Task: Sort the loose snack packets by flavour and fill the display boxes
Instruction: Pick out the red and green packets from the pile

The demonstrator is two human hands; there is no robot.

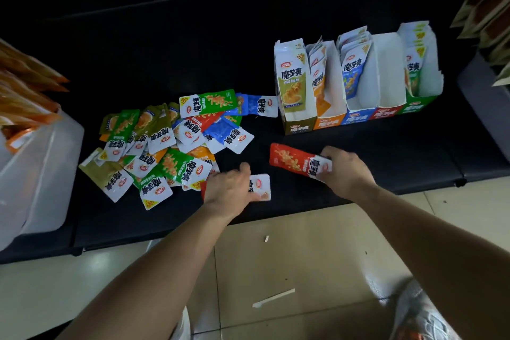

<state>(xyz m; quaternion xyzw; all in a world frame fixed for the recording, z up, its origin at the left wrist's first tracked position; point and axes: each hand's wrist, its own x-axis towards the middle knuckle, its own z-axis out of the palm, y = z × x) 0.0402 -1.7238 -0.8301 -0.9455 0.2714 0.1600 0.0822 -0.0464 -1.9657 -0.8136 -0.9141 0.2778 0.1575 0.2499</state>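
Observation:
A heap of loose snack packets [168, 144] in green, olive, blue, orange and red lies on a black shelf [358, 163]. My left hand [229, 188] covers a red packet [260, 186] at the heap's near edge, fingers curled over it. My right hand [345, 171] grips the white end of another red packet [292, 159], held flat just above the shelf. Behind it stands a row of display boxes: olive [294, 86], orange [327, 119], blue [356, 115], red [385, 112] and green [419, 104]. The red box looks empty; the others hold upright packets.
A translucent plastic bin [41, 171] with orange packets stands at the left. More bagged goods [485, 8] hang at the far right. A tiled floor with a paper scrap [273, 298] lies below the shelf edge.

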